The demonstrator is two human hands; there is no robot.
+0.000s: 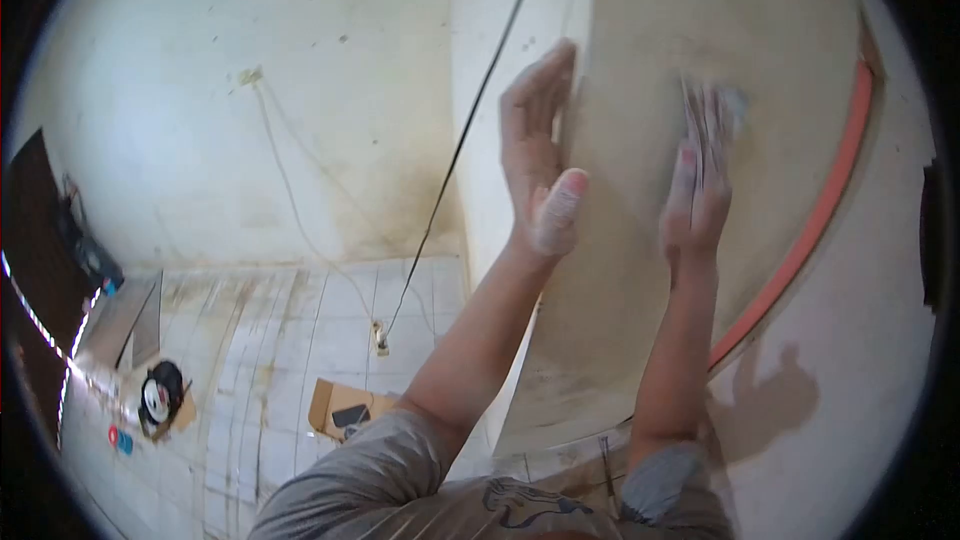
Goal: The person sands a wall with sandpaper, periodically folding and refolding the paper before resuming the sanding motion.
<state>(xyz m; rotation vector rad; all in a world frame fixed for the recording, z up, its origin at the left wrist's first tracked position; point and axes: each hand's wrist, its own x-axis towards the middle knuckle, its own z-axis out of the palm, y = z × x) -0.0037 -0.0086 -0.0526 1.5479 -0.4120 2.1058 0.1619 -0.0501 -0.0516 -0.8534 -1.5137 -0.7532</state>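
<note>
My right hand [703, 170], white with dust on its fingers, lies against the beige wall face [640, 270] of a pillar-like section. Under its fingers is a small greyish sheet [738, 105] that looks like sandpaper, mostly covered by the hand and blurred. My left hand [540, 150] is raised at the corner edge of the same wall, with fingers stretched upward and thumb apart. Nothing shows in it, and its thumb is dusty white too.
A black cable [470, 120] runs diagonally down beside my left arm. An orange-pink strip [830, 200] curves along the right of the wall face. On the tiled floor lie an open cardboard box [320, 408] and a black-and-white round object [158, 398].
</note>
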